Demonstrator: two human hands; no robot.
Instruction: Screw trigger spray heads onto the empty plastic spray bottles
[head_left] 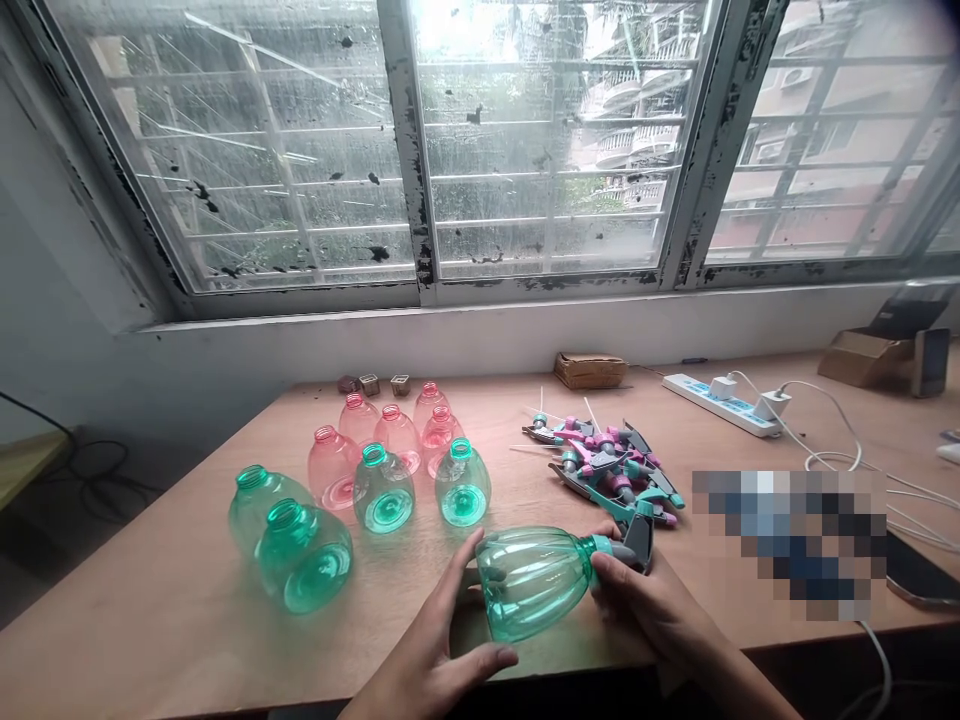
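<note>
A green see-through plastic bottle (529, 580) lies on its side above the table's front edge. My left hand (439, 650) cups its base, fingers and thumb wrapped round it. My right hand (645, 600) grips the neck end, where a grey and teal spray-trigger head (634, 542) sits on the bottle. Several empty green bottles (304, 550) and pink bottles (390, 430) stand to the left. A pile of pink and teal spray-trigger heads (611, 470) lies just behind my right hand.
The wooden table (187, 620) runs under a barred window (420, 150). A white power strip (724, 400) with cables lies at the back right, by a small brown box (590, 370) and a cardboard box (862, 355). A blurred-out patch (787, 540) sits at right.
</note>
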